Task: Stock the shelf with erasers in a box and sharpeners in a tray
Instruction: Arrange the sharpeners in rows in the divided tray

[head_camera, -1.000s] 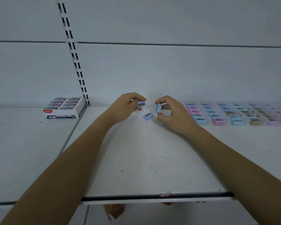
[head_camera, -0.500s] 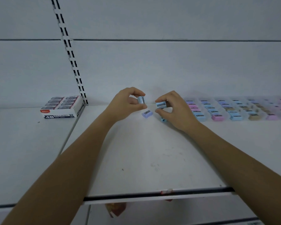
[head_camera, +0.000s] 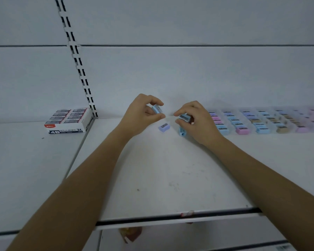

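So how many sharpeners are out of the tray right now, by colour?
Blue: 3. First blue sharpener pinched in the left hand, second blue sharpener pinched in the right hand, third blue sharpener on the shelf beside that hand.
Purple: 1. Purple sharpener, on the shelf.
Total: 4.

matt white shelf; cardboard eraser box; plastic sharpeners

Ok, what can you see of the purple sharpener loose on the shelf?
The purple sharpener is a small lilac block, plastic by its look, with a dark blade strip on its upturned face. It lies flat on the white shelf, between the left hand and the right hand, touched by neither.
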Demonstrator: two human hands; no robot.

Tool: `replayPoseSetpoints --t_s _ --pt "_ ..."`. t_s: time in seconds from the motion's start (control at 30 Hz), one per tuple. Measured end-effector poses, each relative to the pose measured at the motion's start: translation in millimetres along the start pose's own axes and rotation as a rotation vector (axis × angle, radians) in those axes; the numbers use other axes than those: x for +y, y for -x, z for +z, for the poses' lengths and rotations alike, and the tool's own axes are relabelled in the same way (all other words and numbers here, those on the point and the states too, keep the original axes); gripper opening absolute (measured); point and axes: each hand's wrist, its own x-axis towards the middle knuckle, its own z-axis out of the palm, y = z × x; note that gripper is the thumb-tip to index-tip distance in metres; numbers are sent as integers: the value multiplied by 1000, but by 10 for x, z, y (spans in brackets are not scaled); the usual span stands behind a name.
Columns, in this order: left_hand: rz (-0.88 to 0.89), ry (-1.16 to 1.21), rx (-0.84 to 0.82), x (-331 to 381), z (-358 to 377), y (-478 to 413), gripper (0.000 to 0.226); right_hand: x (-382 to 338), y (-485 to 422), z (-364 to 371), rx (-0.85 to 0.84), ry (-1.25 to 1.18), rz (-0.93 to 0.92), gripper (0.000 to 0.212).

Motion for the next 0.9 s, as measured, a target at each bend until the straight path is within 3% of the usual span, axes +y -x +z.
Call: replayPoseSetpoints --t_s 0.23,0.4,0.6,0.9 --pt "8 -34 106 23 80 -47 21 -88 25 -29 42 -74 27 45" --pt "10 55 178 146 132 -39 20 -109 37 -121 90 -189 -16 36" --pt "18 54 181 487 330 18 18 19 267 -599 89 -17 -128 24" --pt "113 36 156 1346 1478 5 17 607 927 -1856 12 218 -94 34"
